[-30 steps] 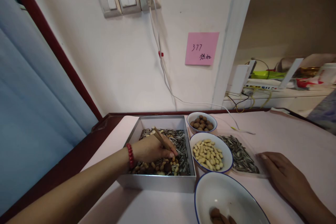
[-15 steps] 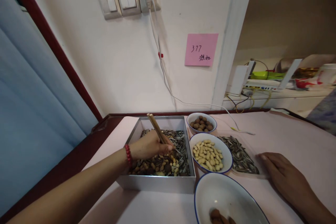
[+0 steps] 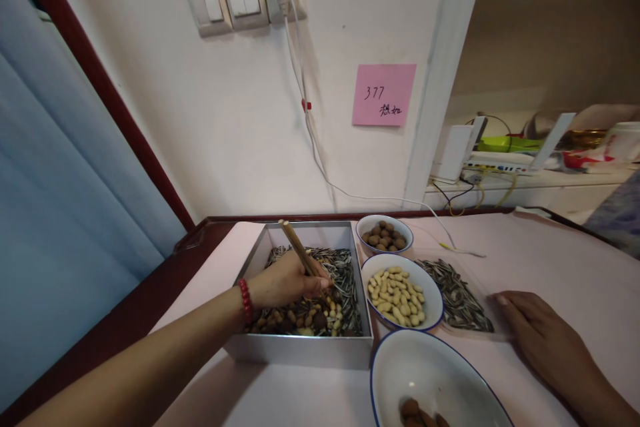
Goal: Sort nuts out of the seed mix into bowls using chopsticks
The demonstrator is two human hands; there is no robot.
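Note:
My left hand (image 3: 287,280), with a red bead bracelet at the wrist, is closed around a pair of wooden chopsticks (image 3: 299,247) over the grey-white box (image 3: 300,350). Their lower tips are hidden behind my fingers, among the mixed sunflower seeds (image 3: 346,280), peanuts and round brown nuts inside. My right hand (image 3: 545,333) rests at the right edge of a clear shallow tray (image 3: 500,320) heaped with striped sunflower seeds (image 3: 457,297). Its fingers lie stretched out, touching the tray's side. Between the hands stands a white blue-rimmed bowl of peanuts (image 3: 397,295).
Behind the peanuts sits a bowl of round brown nuts (image 3: 384,237). A larger bowl (image 3: 430,360) in front holds a few brown nuts. A white cable (image 3: 380,197) runs from the wall socket onto the table. A router (image 3: 500,163) stands on the shelf at right.
My left hand and the chopsticks have shifted very slightly within the box. The right hand, tray and bowls stay where they were.

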